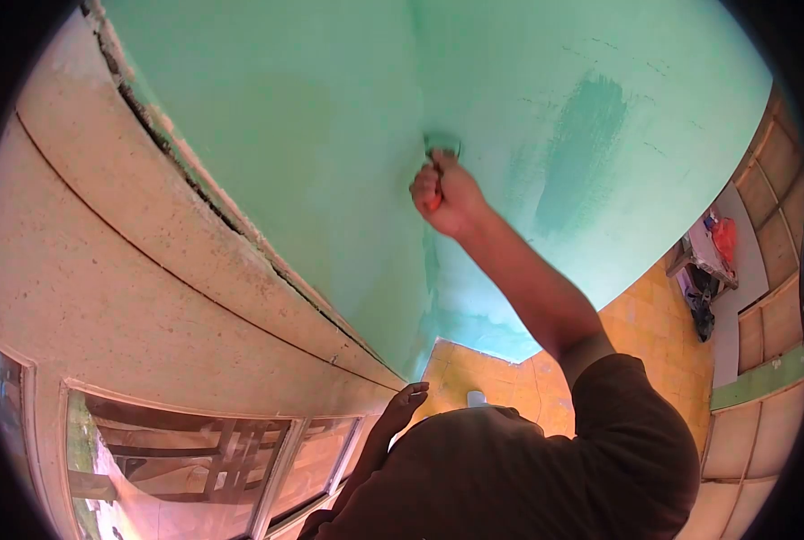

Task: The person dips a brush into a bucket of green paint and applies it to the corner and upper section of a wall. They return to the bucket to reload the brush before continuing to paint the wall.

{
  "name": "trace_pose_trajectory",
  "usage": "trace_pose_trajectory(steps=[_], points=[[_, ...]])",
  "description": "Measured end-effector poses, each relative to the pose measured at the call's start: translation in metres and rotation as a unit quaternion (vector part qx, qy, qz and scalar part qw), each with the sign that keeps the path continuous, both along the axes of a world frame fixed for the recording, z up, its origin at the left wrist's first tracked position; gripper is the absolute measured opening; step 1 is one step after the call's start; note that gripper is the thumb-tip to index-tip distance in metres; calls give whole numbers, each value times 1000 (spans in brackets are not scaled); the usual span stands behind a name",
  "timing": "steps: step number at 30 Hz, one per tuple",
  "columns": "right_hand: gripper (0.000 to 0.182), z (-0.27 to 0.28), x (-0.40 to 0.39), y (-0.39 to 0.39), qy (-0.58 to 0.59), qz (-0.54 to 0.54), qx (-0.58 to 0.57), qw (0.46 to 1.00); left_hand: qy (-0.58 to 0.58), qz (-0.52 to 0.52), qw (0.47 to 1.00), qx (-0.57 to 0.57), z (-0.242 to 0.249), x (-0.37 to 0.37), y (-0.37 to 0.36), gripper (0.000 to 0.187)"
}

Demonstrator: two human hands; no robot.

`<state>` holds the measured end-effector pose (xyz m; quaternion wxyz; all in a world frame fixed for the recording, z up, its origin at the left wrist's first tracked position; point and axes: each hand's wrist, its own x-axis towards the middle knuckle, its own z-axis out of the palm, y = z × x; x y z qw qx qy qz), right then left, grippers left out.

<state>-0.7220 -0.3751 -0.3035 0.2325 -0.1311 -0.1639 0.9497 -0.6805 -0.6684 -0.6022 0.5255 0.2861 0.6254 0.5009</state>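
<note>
My right hand [451,196] is raised and wrapped round the orange handle of a paintbrush [442,144]. Its green-coated bristles, slightly blurred, press against the green wall [330,135] close to the inner corner. To the right of the brush, a darker green patch of paint [587,135] with streaky edges marks the wall. Low down, my left hand [408,401] holds nothing I can see, its fingers loosely stretched beside the lower end of the pale wall panel [195,261].
A window [186,459] lies at lower left. On the yellow tiled floor [546,387] a small white container [477,398] shows past my body. At the far right stands a small table [708,256] with a red plastic bag [724,238] on it and a dark bag [701,315] below.
</note>
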Motion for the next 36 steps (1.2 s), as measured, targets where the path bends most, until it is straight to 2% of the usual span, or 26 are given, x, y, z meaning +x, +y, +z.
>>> trace_pose_trajectory(steps=[1, 3, 7, 9, 12, 13, 14, 16, 17, 19, 20, 22, 23, 25, 26, 27, 28, 31, 33, 36], points=[[32, 21, 5, -9, -2, -2, 0, 1000, -2, -2, 1000, 0, -3, 1, -4, 38], [36, 51, 11, -21, -14, -40, 215, 976, -17, 0, 1000, -1, -8, 1, -9, 37], [38, 29, 12, -15, -32, -83, 292, 952, -10, -6, 1000, -14, -2, 6, -15, 37], [39, -33, 6, 3, -89, -81, 256, 959, 10, -25, 1000, 11, -7, 4, -17, 46], [40, -104, 11, -10, -173, -72, 138, 973, -6, -17, 1000, 5, -15, 3, -21, 46], [39, -119, 14, -17, -194, -64, 73, 976, -8, -15, 1000, 6, -9, 4, -21, 46], [39, -129, 11, -17, -196, -63, 72, 976, -8, -13, 1000, 4, -4, 5, -22, 45], [38, -131, 11, -23, -186, -44, -81, 978, -7, -15, 1000, 1, 0, 7, -25, 45], [35, -127, 9, -16, -148, -29, -109, 983, 0, -14, 1000, 4, -1, 7, -26, 42], [34, -100, 1, -5, -79, -51, -65, 993, 7, -14, 1000, 7, 1, 9, -26, 38], [35, -73, 0, 1, -32, -43, 3, 999, 2, -10, 1000, 6, 2, 9, -26, 39], [32, 3, 8, 19, 26, 38, -66, 997, -1, -4, 1000, 7, 1, 6, -26, 39], [32, 35, 11, 20, 38, 40, -53, 997, -2, -8, 1000, 6, -3, 6, -27, 42], [33, 86, 18, 5, 47, 5, 104, 993, -4, -11, 1000, 7, -4, 5, -27, 45], [33, 104, 23, -3, 46, 5, 104, 993, -9, -10, 1000, 4, -3, 5, -28, 45], [34, 119, 27, -12, 45, -76, 242, 966, -15, -9, 1000, 2, -2, 5, -29, 45], [35, 125, 29, -15, 42, -154, 374, 914, -16, -9, 1000, 3, -4, 5, -28, 45], [36, 93, 28, 8, 38, -159, 311, 936, -10, -4, 1000, 7, -8, 5, -29, 45], [39, 33, 28, 16, -55, -181, 332, 924, 32, -21, 999, 8, -9, 2, -28, 45], [44, -70, 40, 6, -153, -153, 243, 946, 3, -4, 1000, 8, -10, 3, -27, 45]])
